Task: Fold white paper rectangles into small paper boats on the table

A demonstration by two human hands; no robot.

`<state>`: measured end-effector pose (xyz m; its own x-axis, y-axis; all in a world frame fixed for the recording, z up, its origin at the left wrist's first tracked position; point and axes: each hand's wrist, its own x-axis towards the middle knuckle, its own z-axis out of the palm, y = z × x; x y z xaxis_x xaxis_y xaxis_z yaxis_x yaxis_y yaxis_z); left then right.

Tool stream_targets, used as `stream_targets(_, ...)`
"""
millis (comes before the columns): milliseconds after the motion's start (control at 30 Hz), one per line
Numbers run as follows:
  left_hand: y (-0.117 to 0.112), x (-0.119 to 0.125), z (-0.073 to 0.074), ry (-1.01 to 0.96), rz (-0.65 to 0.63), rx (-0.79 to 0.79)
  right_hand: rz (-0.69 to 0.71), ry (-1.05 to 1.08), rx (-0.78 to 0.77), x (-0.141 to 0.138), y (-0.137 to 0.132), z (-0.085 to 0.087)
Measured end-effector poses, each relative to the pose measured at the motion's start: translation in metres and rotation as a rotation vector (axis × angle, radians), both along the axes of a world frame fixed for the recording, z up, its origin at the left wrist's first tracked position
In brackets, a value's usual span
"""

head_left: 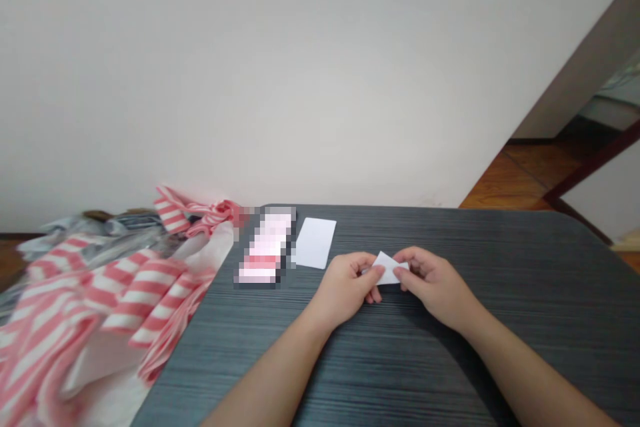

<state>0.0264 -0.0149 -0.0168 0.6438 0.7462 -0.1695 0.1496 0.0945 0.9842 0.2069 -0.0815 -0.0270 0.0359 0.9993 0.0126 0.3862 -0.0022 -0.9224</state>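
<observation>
Pinching the small white paper from both sides, the person's two hands are clamped on it, a narrow gap between them. Taking the paper as the centre of a clock seen from the wearer's side, the left hand sits at about 9 o'clock and the right hand between 3 and 4 o'clock. Each thumb presses on the near face, with the other fingers curled round behind. The paper is over the middle of the desk; whether it touches the surface cannot be told.

It is plain white, flat-faced and straight-edged, with a pointed corner rising towards 11 o'clock and an edge sloping down from there towards 3 o'clock. The hands cover its sides, so its full outline is hidden.

At 10 o'clock from it, apart from the left hand, lies a white card, oblong with rounded corners. Just beyond the card, towards 9 o'clock, is a pixelated oblong object, pinkish with a dark edge. Farther out at 9 o'clock, beside the desk, red-and-white striped cloth is heaped.
</observation>
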Motion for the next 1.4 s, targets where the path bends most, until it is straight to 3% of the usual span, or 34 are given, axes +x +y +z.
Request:
stream_targets(367, 0.004, -0.003, 0.001, -0.067, 0.028, -0.104, 0.210, -0.245, 0.336, 0.015, -0.001, 0.011)
stream_targets(600, 0.002, -0.001, 0.003, -0.063, 0.005, -0.093, 0.214, -0.297, 0.347, 0.014, -0.001, 0.014)
stream_targets(1100, 0.000, -0.002, 0.002, -0.020, -0.067, -0.006, 0.064, -0.315, 0.321, 0.006, 0.002, 0.011)
stream_targets(1400, 0.000, -0.001, 0.000, -0.008, -0.051, 0.003, 0.029, -0.215, 0.243, 0.005, 0.000, 0.005)
